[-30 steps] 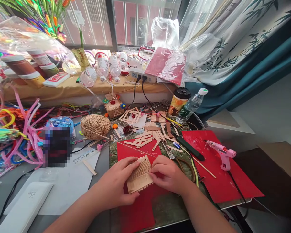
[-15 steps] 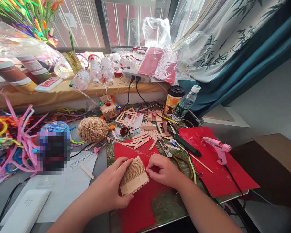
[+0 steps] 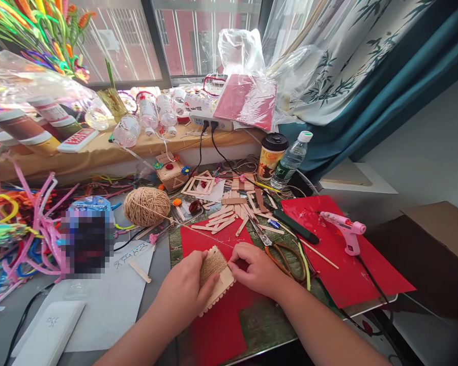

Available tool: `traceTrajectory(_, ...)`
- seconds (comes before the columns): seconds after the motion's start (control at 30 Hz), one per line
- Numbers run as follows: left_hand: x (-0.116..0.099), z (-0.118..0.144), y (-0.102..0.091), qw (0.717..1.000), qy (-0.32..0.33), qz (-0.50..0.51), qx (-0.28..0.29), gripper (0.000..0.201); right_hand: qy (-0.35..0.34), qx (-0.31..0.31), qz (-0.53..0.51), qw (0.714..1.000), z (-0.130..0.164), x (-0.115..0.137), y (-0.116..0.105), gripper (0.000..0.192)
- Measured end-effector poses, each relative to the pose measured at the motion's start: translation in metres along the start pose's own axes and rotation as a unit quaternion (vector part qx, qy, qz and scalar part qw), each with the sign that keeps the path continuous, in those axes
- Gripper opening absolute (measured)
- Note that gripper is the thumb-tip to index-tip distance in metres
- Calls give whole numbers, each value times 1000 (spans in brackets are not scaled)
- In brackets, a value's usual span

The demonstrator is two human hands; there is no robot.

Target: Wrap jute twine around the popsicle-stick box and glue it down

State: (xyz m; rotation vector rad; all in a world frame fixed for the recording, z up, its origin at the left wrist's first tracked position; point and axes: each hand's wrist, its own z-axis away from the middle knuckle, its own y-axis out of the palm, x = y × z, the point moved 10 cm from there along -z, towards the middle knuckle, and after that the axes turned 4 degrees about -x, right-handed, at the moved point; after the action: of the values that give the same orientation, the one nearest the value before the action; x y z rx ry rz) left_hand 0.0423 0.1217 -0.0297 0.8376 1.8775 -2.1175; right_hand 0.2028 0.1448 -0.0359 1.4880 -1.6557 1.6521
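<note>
My left hand point(image 3: 189, 284) grips a small panel of craft sticks point(image 3: 220, 285) by its left side, thumb lying across the face. Brown twine covers the panel's upper part in tight rows; bare wood shows below, with rounded stick ends along the lower edge. At the panel's right edge, my right hand point(image 3: 254, 267) pinches with thumb and forefinger, apparently on the twine point(image 3: 202, 231). That strand runs back to a ball of twine point(image 3: 147, 206) at the upper left. Beneath both hands lies a red sheet point(image 3: 217, 335).
Loose craft sticks point(image 3: 223, 221) and scissors point(image 3: 282, 256) lie beyond my hands. A pink glue gun point(image 3: 345, 231) rests on another red sheet at right. A paper cup point(image 3: 272, 157) and a water bottle point(image 3: 292, 160) stand behind. Pink pipe cleaners point(image 3: 51, 229) crowd the left.
My left thumb has moved from the panel's lower edge up onto its face, and the left hand has shifted slightly right. The right hand keeps its pinch at the right edge.
</note>
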Motion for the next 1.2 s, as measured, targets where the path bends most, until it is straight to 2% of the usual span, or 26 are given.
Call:
traceTrajectory(0.17, 3, -2, 0, 1000, -10, 4, 18, 36, 17, 3, -13, 1000, 0, -2, -1, 16)
traceTrajectory(0.33, 6, -6, -3, 998, -47, 11, 28, 50, 23, 6, -13, 1000, -1, -2, -1, 14)
traceTrajectory(0.53, 2, -9, -3, 997, -59, -5, 39, 43, 23, 7, -11, 1000, -2, -3, -2, 15)
traceTrajectory(0.87, 7, -7, -4, 997, -68, 12, 34, 48, 16, 11, -30, 999, -1, 0, -3, 11)
traceTrajectory(0.97, 13, -5, -3, 995, -69, 75, 20, 45, -3, 10, -48, 999, -1, 5, -7, 7)
traceTrajectory(1.03, 16, -4, -2, 986, -59, 156, 1, 45, -17, 10, -67, 998, 0, 9, -11, 7)
traceTrajectory(1.13, 19, -5, 1, 957, -39, 286, -39, 50, -53, -8, -88, 995, 1, 16, -19, 9)
traceTrajectory(1.2, 23, -6, 3, 939, -36, 337, -62, 54, -73, -29, -90, 993, 2, 18, -25, 11)
